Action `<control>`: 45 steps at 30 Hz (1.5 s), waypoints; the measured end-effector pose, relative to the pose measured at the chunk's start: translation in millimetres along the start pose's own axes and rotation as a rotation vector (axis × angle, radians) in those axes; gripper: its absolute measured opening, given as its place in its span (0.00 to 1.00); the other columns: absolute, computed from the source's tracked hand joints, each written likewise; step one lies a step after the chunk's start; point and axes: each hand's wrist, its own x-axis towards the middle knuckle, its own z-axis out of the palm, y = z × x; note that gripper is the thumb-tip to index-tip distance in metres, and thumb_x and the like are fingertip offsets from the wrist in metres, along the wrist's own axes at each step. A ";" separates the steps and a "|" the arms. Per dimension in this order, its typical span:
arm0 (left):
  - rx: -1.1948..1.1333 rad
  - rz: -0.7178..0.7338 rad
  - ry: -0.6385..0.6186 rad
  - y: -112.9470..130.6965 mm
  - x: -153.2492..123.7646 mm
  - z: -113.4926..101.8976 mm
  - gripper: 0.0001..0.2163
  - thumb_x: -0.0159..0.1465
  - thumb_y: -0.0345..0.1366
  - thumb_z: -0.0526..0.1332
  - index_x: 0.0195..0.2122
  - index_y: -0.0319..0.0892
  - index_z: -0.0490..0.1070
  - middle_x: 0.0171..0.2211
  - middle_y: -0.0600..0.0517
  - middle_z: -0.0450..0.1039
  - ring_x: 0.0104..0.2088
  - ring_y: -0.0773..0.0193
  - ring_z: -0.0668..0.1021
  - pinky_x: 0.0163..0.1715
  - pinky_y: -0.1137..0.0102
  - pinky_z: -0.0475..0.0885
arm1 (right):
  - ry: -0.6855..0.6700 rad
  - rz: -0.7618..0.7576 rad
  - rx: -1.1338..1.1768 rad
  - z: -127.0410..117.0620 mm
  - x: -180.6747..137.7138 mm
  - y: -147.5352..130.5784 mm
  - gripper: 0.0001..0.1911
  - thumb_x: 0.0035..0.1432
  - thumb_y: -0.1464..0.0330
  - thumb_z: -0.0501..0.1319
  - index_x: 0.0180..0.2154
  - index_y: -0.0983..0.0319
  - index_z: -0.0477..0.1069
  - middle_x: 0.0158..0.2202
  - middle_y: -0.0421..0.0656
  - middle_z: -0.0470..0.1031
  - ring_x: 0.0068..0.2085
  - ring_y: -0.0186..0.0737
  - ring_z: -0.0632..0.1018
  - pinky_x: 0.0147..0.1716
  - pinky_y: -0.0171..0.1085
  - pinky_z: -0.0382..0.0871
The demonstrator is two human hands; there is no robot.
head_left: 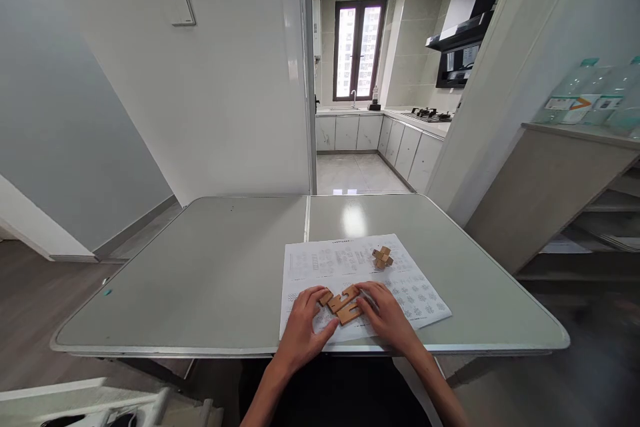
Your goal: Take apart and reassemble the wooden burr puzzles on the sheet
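Note:
Several notched wooden puzzle pieces (345, 303) lie on a printed instruction sheet (345, 267) near the table's front edge. My left hand (303, 328) rests on the sheet with fingers curled, its fingertips touching the left end of the pieces. My right hand (387, 317) lies on the other side, fingers bent onto the right end of the pieces. An assembled wooden burr puzzle (382, 257) stands farther back on the sheet, apart from both hands.
The grey folding table (200, 267) has a metal rim and a centre seam. Behind it a white wall and a doorway open onto a kitchen (370, 133). A shelf unit with water bottles (585, 97) stands at right.

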 end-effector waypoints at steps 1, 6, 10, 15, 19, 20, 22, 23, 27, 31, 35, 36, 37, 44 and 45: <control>0.014 0.015 -0.021 0.7 -0.1 -0.5 0.24 0.65 0.41 0.67 0.62 0.51 0.67 0.63 0.44 0.68 0.63 0.47 0.72 0.63 0.48 0.69 | -0.006 0.012 0.023 -0.8 0.1 -1.8 0.14 0.70 0.63 0.55 0.51 0.58 0.75 0.51 0.49 0.79 0.55 0.52 0.77 0.57 0.52 0.72; 0.087 0.056 -0.096 0.8 -1.6 0.8 0.30 0.63 0.43 0.69 0.65 0.53 0.64 0.68 0.45 0.62 0.67 0.43 0.66 0.65 0.45 0.65 | -0.033 0.070 0.127 -2.7 -0.5 -5.4 0.17 0.72 0.60 0.53 0.51 0.58 0.76 0.50 0.49 0.80 0.52 0.50 0.79 0.54 0.49 0.74; 0.116 0.053 -0.138 -2.7 -1.8 3.5 0.34 0.63 0.45 0.70 0.68 0.52 0.60 0.71 0.45 0.57 0.69 0.43 0.64 0.66 0.44 0.64 | 0.044 0.124 0.053 -2.8 -1.7 -1.8 0.18 0.72 0.57 0.52 0.49 0.59 0.76 0.48 0.50 0.80 0.46 0.49 0.81 0.47 0.45 0.75; 0.107 0.049 -0.188 -3.7 5.3 9.9 0.34 0.65 0.47 0.67 0.70 0.50 0.56 0.73 0.42 0.53 0.71 0.44 0.61 0.67 0.45 0.64 | 0.125 0.243 -0.099 -1.9 -4.2 3.0 0.20 0.71 0.53 0.50 0.40 0.58 0.74 0.34 0.45 0.81 0.32 0.47 0.80 0.36 0.42 0.72; 0.112 0.103 -0.204 3.0 15.1 20.6 0.36 0.64 0.47 0.68 0.70 0.51 0.55 0.72 0.40 0.53 0.71 0.41 0.61 0.66 0.43 0.64 | 0.031 0.202 -0.086 -2.0 -4.1 -0.1 0.19 0.71 0.53 0.51 0.42 0.57 0.75 0.35 0.43 0.83 0.30 0.45 0.81 0.36 0.40 0.72; 0.127 0.123 -0.207 5.2 17.2 23.5 0.36 0.65 0.47 0.68 0.71 0.52 0.55 0.72 0.40 0.53 0.71 0.41 0.61 0.66 0.42 0.64 | 0.023 0.198 -0.074 -2.1 -3.9 -1.3 0.20 0.71 0.53 0.51 0.42 0.57 0.75 0.35 0.43 0.83 0.30 0.45 0.81 0.35 0.40 0.72; 0.175 0.160 -0.217 9.0 20.4 28.8 0.34 0.67 0.47 0.65 0.71 0.56 0.54 0.72 0.42 0.54 0.71 0.41 0.60 0.66 0.41 0.63 | 0.017 0.198 -0.048 -2.4 -3.5 -3.1 0.20 0.71 0.53 0.51 0.42 0.57 0.75 0.34 0.43 0.83 0.30 0.45 0.81 0.35 0.39 0.72; 0.204 0.174 -0.222 10.3 21.2 31.0 0.32 0.69 0.46 0.63 0.71 0.57 0.54 0.73 0.44 0.54 0.71 0.42 0.60 0.66 0.41 0.62 | 0.016 0.201 -0.035 -2.6 -3.4 -3.7 0.20 0.71 0.53 0.51 0.43 0.57 0.75 0.34 0.43 0.83 0.30 0.45 0.81 0.35 0.39 0.73; 0.291 0.207 -0.211 9.3 20.2 37.3 0.27 0.73 0.44 0.57 0.72 0.60 0.51 0.74 0.49 0.52 0.73 0.46 0.57 0.68 0.43 0.59 | 0.010 0.219 0.007 -3.0 -3.4 -3.9 0.20 0.70 0.52 0.52 0.44 0.57 0.75 0.35 0.43 0.83 0.31 0.45 0.81 0.36 0.40 0.73; 0.321 0.193 -0.173 -0.7 20.7 38.4 0.26 0.73 0.45 0.56 0.71 0.62 0.54 0.74 0.52 0.51 0.73 0.47 0.57 0.68 0.44 0.59 | 0.012 0.227 0.053 -2.8 -2.7 -2.0 0.21 0.69 0.50 0.52 0.44 0.58 0.75 0.35 0.44 0.83 0.32 0.46 0.82 0.35 0.40 0.73; 0.325 0.133 -0.112 -15.7 26.9 30.9 0.21 0.73 0.46 0.58 0.67 0.62 0.62 0.73 0.53 0.55 0.72 0.45 0.59 0.68 0.42 0.58 | 0.012 0.238 0.050 -2.3 -2.4 -0.3 0.22 0.69 0.50 0.52 0.44 0.58 0.75 0.31 0.43 0.82 0.30 0.45 0.81 0.34 0.40 0.72; 0.325 0.120 -0.098 -19.8 28.6 27.7 0.21 0.73 0.46 0.57 0.66 0.62 0.63 0.73 0.53 0.56 0.72 0.45 0.59 0.68 0.42 0.58 | 0.009 0.240 0.049 -2.3 -2.4 -0.2 0.22 0.69 0.50 0.52 0.44 0.58 0.75 0.31 0.43 0.81 0.30 0.45 0.81 0.34 0.40 0.72; 0.329 0.112 -0.092 -23.9 30.1 24.2 0.20 0.73 0.46 0.57 0.66 0.62 0.63 0.72 0.53 0.57 0.72 0.45 0.59 0.68 0.41 0.58 | 0.006 0.241 0.051 -2.5 -2.5 -0.3 0.21 0.69 0.51 0.52 0.45 0.58 0.75 0.31 0.43 0.81 0.31 0.45 0.81 0.35 0.40 0.72; 0.395 0.001 0.006 -57.0 34.5 -0.7 0.15 0.73 0.47 0.55 0.57 0.50 0.70 0.71 0.48 0.59 0.72 0.46 0.59 0.68 0.44 0.57 | 0.003 0.218 0.053 -4.1 -2.6 -0.8 0.19 0.69 0.53 0.53 0.43 0.58 0.75 0.32 0.43 0.81 0.32 0.45 0.81 0.37 0.41 0.73; 0.413 -0.021 0.028 -62.6 35.0 -4.5 0.15 0.73 0.47 0.55 0.55 0.49 0.71 0.70 0.47 0.60 0.71 0.47 0.60 0.69 0.44 0.56 | 0.002 0.218 0.054 -4.1 -2.5 -0.4 0.19 0.69 0.53 0.53 0.43 0.58 0.75 0.32 0.44 0.82 0.32 0.46 0.80 0.37 0.41 0.73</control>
